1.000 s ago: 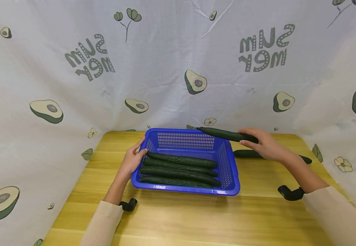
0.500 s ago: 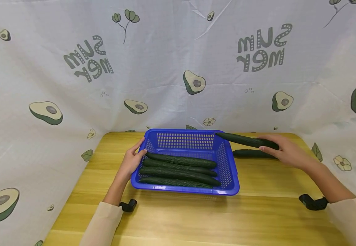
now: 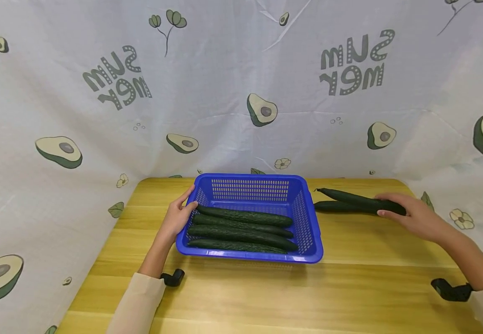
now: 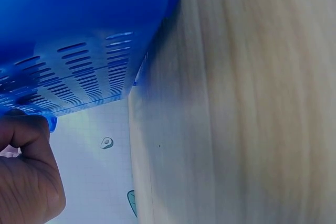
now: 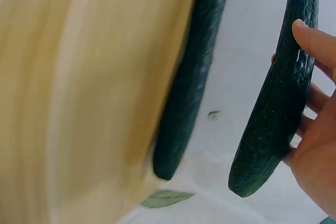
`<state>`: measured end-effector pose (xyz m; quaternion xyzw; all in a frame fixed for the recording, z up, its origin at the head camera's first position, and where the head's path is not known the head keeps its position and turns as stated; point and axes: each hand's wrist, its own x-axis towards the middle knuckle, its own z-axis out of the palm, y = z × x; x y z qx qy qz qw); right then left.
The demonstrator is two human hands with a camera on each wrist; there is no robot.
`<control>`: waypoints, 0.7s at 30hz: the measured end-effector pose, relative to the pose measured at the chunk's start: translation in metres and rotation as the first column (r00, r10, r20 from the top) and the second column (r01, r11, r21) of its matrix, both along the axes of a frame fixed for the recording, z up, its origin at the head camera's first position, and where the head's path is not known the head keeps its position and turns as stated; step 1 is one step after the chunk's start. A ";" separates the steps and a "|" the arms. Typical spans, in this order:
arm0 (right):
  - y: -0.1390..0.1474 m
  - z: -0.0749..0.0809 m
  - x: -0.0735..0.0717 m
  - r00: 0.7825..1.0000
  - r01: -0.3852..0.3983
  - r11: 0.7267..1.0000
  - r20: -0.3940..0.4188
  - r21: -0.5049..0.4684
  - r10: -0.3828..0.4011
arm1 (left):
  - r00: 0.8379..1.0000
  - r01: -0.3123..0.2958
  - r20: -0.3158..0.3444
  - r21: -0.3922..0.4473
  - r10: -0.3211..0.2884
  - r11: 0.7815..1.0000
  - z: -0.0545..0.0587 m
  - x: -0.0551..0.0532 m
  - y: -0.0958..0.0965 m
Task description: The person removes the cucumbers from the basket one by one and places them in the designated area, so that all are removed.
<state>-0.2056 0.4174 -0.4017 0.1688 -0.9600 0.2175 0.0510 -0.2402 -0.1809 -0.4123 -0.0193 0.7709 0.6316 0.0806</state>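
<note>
1. Right hand (image 3: 415, 216), right of frame: fingers round a cucumber (image 3: 350, 198); held near one end, we think it could tip.
2. Second cucumber (image 3: 329, 207) on the desk (image 3: 245, 297): a knock could roll it.
3. Left hand (image 3: 176, 218) grips blue basket (image 3: 254, 256), centre; tugging could skew it.

Table (image 3: 249, 297): yellow wood, visible grain, below the grip. Cloth (image 3: 224, 60): white, creased, hung beyond the grip and to both sides; printed avocados (image 3: 262, 110), leaves (image 3: 116, 210), flowers (image 3: 282, 163), 2 mirror-reversed "summer" words (image 3: 351, 81). Light: soft.
</note>
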 end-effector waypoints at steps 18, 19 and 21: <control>0.010 -0.042 -0.005 0.991 -0.077 0.988 -0.102 0.130 0.091 | 0.998 -0.033 -0.052 -0.023 0.032 0.999 -0.040 -0.020 -0.010; 0.009 -0.042 -0.006 0.992 -0.081 0.989 -0.091 0.125 0.093 | 0.998 -0.033 -0.052 -0.021 0.032 0.999 -0.040 -0.020 -0.009; 0.007 -0.043 -0.007 0.992 -0.088 0.989 -0.075 0.118 0.097 | 0.998 -0.033 -0.048 -0.017 0.032 0.999 -0.039 -0.019 -0.008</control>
